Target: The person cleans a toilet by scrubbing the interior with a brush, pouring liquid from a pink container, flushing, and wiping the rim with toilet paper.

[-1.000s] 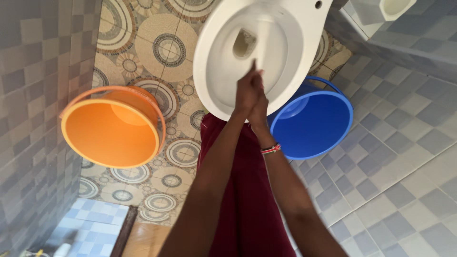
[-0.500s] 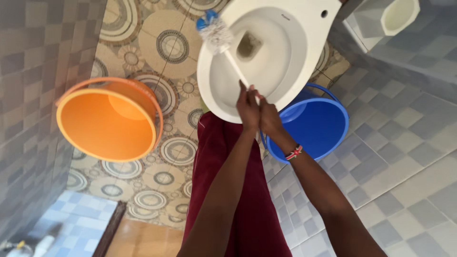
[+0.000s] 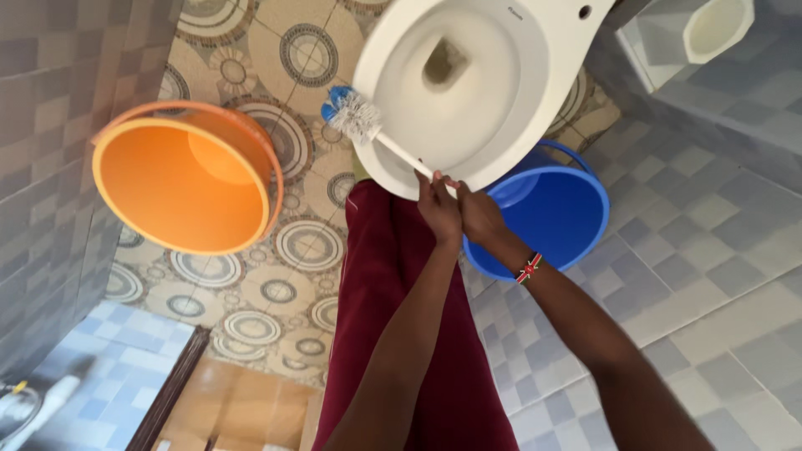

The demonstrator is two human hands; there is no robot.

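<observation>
Both my hands were wrapped around the white handle of a toilet brush, left hand a bit nearer the bristles, right hand just behind it, the two touching each other. Fingers were closed tight on the handle, so neither hand was open. The brush ran up and to the left from my hands; its white bristle head with a blue tip sat at the left outer edge of the white toilet bowl, over the rim, not down in the bowl. My hands were at the near edge of the rim. The bowl's drain opening showed darker near the top. A beaded bracelet was on my right wrist. An orange bucket stood on the patterned floor tiles to the left of the toilet, well apart from the brush head. A blue bucket stood on the right, just beside the toilet and partly tucked under its rim, close to my right hand. My dark red garment hung below my arms, between the two buckets. Grey-blue wall tiles filled the right side. A pale cream container was at the top right corner; couldn't tell what it was.
</observation>
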